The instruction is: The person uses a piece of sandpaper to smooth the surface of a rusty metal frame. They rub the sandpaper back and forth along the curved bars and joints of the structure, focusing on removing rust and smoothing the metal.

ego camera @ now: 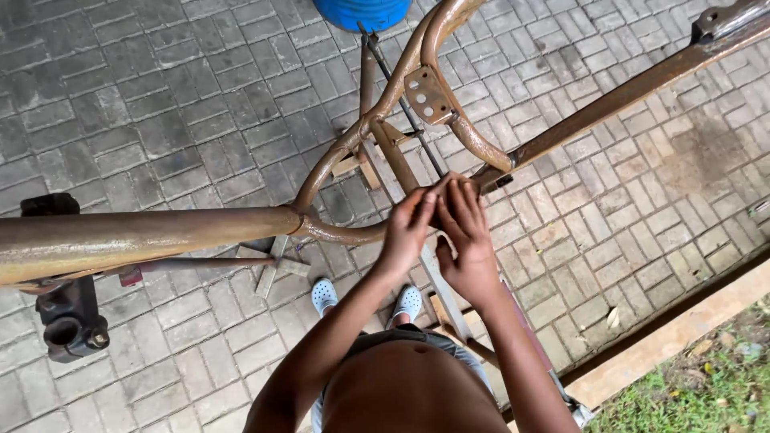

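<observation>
Grey paving bricks (160, 104) are filling the ground, wide open at left. Rusty tubular frame (160, 232) is spanning the view, both ends cut off by the edges. Blue drum (361, 12) is showing only partly at top. Left hand (409, 228) and right hand (465, 240) are meeting at a frame joint, fingers curled round it; what they are pinching is hidden.

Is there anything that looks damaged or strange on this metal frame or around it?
The tubular metal frame is rusty brown all over, also the bracket with holes. Both hands, left hand and right hand, meet at a thin dark rod. Nothing looks bent, broken or spilled.
</observation>
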